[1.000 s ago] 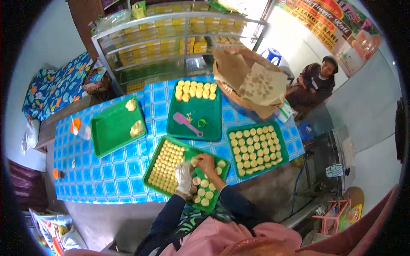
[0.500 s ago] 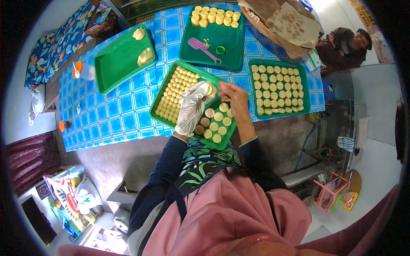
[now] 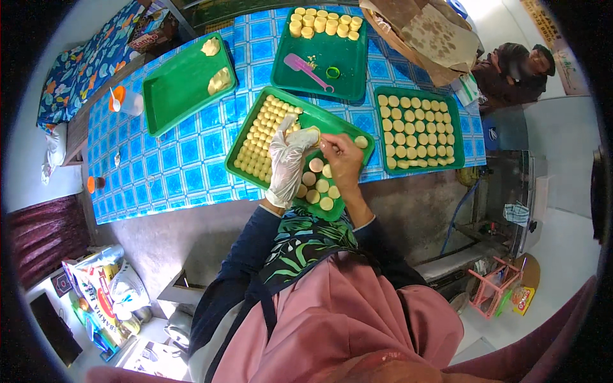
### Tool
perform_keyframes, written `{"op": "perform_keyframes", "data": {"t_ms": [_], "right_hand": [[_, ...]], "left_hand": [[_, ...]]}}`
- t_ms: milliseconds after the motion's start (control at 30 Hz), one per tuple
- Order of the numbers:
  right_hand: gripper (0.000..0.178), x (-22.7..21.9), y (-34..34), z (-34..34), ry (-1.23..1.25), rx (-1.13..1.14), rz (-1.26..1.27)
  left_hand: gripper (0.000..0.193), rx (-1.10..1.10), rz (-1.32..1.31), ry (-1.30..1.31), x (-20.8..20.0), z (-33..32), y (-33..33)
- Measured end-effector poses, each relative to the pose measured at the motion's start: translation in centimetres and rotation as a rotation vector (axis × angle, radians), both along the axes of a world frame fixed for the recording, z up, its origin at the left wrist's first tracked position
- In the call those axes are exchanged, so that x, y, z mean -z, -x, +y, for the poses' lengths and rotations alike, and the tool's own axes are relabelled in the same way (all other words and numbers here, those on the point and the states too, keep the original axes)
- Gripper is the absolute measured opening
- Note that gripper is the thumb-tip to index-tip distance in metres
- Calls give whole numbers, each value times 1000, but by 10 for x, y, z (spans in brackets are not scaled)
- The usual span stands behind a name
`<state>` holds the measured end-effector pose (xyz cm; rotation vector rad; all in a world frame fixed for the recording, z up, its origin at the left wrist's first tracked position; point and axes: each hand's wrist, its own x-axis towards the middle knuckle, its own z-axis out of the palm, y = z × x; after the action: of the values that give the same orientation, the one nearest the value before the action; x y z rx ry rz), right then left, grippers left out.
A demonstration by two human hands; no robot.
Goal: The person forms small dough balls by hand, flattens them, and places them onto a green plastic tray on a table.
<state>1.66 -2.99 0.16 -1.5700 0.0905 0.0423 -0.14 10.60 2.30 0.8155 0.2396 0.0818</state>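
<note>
My left hand (image 3: 290,159), in a clear plastic glove, is closed around a small yellow dough piece (image 3: 317,133), mostly hidden by the fingers; its index finger points up. The bare fingertips of my right hand (image 3: 343,159) pinch at the edge of that piece. Both hands are over a green tray (image 3: 322,117). Small yellow balls (image 3: 255,143) fill its left side in rows. Flat round dough pieces (image 3: 326,203), several yellow and a few browner, lie in its near right part, partly covered by my right hand. One more round (image 3: 361,142) lies beyond that hand.
Right of my hands, a green tray (image 3: 382,148) holds rows of yellow rounds. A tray (image 3: 281,76) at the back carries stacked rounds, a pink spatula (image 3: 306,71) and a green ring (image 3: 332,73). Dough lumps (image 3: 219,82) lie in the left tray (image 3: 167,105). A person (image 3: 514,70) is at the far right.
My right hand has come in to meet the piece in my left hand, its fingertips now pinching there. The left index finger has lifted. The round beyond my right hand has come into sight.
</note>
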Motion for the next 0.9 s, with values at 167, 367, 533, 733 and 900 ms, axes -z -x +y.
{"op": "perform_keyframes", "data": {"t_ms": [167, 367, 533, 733, 900], "right_hand": [[19, 8, 7, 7, 559, -92, -707], [23, 3, 13, 1, 524, -128, -587], [23, -5, 18, -11, 201, -75, -434], [23, 17, 21, -16, -511, -39, 117], [16, 22, 16, -22, -743, -129, 178]], "left_hand": [[37, 62, 13, -41, 23, 3, 13], [35, 169, 125, 284, 17, 12, 19], [37, 197, 187, 381, -10, 6, 17], [28, 264, 174, 98, -13, 8, 17], [36, 359, 149, 266, -24, 12, 17]]}}
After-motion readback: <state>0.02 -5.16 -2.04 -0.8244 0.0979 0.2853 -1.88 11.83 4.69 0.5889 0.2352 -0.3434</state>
